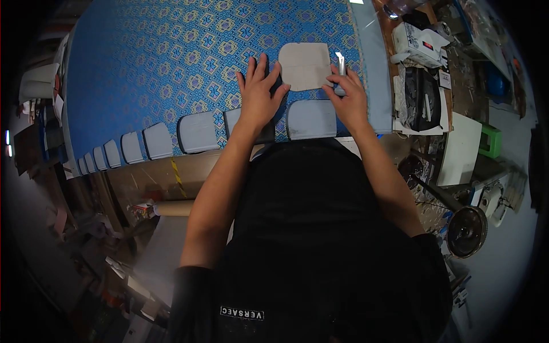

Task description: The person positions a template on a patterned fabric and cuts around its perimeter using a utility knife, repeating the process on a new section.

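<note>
A light grey-beige cardboard template with rounded corners lies on blue patterned brocade fabric. My left hand rests on the fabric with fingers spread, its thumb and index finger right at the template's left edge. In my right hand is a utility knife, its blade pointing away from me. The fingers of that hand are at the template's lower right corner. Cut-out openings along the fabric's near edge show the grey surface underneath; the closest one lies just below the template.
More cut-outs run along the near edge to the left. Right of the table stand a white box and a black bag-like item. A fan and a green plastic piece are farther right. A cardboard roll lies below the table.
</note>
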### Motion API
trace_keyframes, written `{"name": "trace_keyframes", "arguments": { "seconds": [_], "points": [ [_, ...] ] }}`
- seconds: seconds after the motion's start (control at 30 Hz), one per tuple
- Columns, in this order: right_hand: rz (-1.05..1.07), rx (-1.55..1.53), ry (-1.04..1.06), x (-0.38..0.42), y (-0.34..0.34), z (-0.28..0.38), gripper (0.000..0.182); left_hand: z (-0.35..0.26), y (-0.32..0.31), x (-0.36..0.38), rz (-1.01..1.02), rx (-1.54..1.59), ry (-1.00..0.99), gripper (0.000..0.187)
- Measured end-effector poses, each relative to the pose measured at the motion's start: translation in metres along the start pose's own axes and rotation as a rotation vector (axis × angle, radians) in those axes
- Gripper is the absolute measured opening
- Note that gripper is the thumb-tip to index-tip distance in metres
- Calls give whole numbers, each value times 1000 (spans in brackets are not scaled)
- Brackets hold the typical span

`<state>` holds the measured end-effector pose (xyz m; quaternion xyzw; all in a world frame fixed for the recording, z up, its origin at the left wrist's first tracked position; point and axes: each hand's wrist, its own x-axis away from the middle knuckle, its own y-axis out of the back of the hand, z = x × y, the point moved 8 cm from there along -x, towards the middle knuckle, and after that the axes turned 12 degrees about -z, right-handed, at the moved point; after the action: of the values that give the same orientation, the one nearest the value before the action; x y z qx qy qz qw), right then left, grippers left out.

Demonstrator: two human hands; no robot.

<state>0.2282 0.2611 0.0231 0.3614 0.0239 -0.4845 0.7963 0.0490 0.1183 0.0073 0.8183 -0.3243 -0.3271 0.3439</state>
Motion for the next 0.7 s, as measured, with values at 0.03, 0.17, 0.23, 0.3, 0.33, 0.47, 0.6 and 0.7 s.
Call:
{"name": "trace_keyframes", "arguments": {
  "seconds": [0.03, 0.17, 0.23, 0.3, 0.33, 0.47, 0.6, 0.7],
  "points": [
    [-1, 4, 3, 0, 0, 0, 24, 0, 0, -1, -3, -3, -1, 57],
    [5, 7, -10, 0, 0, -2, 24, 0, -1, 0, -12, -3, -4, 59],
    [1, 9, 0, 0, 0, -2, 24, 1, -1, -1, -11, -8, -2, 59],
    [-4, 13, 9, 0, 0, -2, 23, 1, -2, 0, -8, -11, 0, 60],
    [-3, 11, 3, 0, 0, -2, 23, 1, -2, 0, -8, -18, -1, 61],
    [13, 5, -23, 0, -1, -3, 23, 0, -1, 0, -10, -18, 0, 62],
    [10, 17, -13, 1, -1, -3, 23, -1, 0, 0, 1, -18, 4, 64],
    [7, 8, -24, 0, -1, -2, 23, -6, 2, 0, 28, -41, -5, 67]
  ]
}}
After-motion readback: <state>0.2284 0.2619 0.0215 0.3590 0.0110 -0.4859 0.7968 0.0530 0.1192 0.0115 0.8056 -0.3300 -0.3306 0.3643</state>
